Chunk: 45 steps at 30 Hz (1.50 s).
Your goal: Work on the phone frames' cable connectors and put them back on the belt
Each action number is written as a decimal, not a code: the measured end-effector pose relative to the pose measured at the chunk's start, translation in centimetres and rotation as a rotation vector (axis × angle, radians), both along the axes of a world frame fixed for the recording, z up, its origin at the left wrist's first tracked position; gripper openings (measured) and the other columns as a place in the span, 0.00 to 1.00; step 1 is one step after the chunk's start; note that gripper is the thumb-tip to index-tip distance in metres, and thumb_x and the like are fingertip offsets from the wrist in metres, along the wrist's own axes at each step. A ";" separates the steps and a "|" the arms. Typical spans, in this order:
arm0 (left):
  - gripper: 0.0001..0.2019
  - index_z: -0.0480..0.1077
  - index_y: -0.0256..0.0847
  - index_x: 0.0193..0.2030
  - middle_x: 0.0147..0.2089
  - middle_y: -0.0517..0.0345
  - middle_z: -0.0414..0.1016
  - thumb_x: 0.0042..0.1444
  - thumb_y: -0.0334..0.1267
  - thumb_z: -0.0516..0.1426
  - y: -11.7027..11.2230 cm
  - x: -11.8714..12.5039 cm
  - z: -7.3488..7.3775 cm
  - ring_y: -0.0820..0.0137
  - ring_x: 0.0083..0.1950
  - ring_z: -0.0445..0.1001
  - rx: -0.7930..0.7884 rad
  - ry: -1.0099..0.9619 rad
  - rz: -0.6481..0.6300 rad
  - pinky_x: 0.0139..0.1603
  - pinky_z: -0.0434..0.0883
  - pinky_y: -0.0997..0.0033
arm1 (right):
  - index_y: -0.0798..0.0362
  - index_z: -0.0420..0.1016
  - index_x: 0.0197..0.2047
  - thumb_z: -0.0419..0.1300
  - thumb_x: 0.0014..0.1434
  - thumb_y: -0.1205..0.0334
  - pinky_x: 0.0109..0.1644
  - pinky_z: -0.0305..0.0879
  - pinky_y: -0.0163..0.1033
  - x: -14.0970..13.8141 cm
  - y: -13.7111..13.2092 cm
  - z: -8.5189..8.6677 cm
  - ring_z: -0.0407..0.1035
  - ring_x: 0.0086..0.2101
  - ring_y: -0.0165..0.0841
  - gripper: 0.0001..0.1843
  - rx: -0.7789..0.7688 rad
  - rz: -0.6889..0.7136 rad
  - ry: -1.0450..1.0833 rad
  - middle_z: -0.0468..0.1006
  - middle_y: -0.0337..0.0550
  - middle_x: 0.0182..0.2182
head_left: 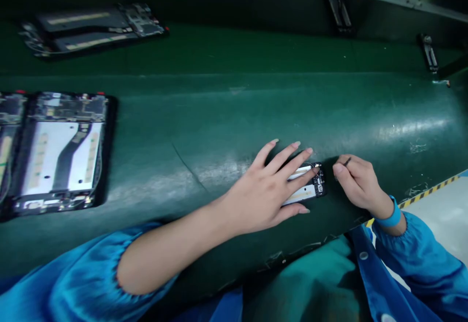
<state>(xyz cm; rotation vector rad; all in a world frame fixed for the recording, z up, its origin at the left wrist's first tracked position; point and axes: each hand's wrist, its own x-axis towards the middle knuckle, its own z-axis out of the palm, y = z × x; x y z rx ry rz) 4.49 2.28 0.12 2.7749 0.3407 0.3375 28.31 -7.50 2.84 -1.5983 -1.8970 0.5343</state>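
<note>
My left hand [260, 189] lies spread over an opened phone [305, 194], its fingers apart and its palm hiding much of the phone. The phone's circuit board end shows past my fingertips, along with some of its pale inner plate. Just to the right, my right hand [358, 181] is closed in a pinch on a thin dark stick [347, 161]. Only a short end of the stick sticks out above my fingers, so its kind cannot be made out. The right hand is apart from the phone.
Two opened phones stand side by side at the left, the nearer one [66, 151] fully in view. Another opened phone [95, 27] lies farther back. Small dark parts [338, 8] rest at the far right. Striped tape [433, 189] marks the green bench's [164, 117] right edge.
</note>
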 end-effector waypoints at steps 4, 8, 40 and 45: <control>0.33 0.65 0.45 0.71 0.77 0.42 0.55 0.67 0.61 0.52 0.0 0.0 -0.1 0.42 0.76 0.55 -0.005 0.003 0.003 0.73 0.51 0.30 | 0.50 0.67 0.30 0.53 0.73 0.65 0.34 0.64 0.40 0.0 1.5 -0.8 0.66 0.27 0.31 0.16 0.046 -0.065 0.134 0.70 0.39 0.25; 0.33 0.64 0.45 0.72 0.77 0.42 0.55 0.67 0.62 0.51 0.0 -0.1 -0.1 0.42 0.76 0.55 -0.014 0.009 0.000 0.73 0.51 0.31 | 0.52 0.76 0.37 0.62 0.68 0.66 0.36 0.68 0.40 -0.4 2.1 -0.8 0.71 0.31 0.33 0.05 0.061 -0.014 0.124 0.77 0.42 0.30; 0.30 0.69 0.42 0.68 0.75 0.39 0.59 0.66 0.58 0.56 0.1 0.0 0.4 0.41 0.74 0.58 -0.043 -0.003 0.002 0.70 0.55 0.29 | 0.50 0.67 0.28 0.56 0.70 0.65 0.31 0.62 0.39 -0.7 1.8 -1.4 0.65 0.24 0.31 0.16 0.087 -0.074 -0.027 0.69 0.38 0.22; 0.30 0.71 0.41 0.66 0.74 0.39 0.62 0.65 0.57 0.58 0.2 0.1 0.4 0.39 0.73 0.60 -0.070 -0.025 0.006 0.70 0.56 0.29 | 0.49 0.67 0.27 0.55 0.71 0.62 0.31 0.63 0.40 -0.7 1.8 -1.2 0.65 0.24 0.32 0.18 0.070 -0.087 -0.031 0.69 0.39 0.21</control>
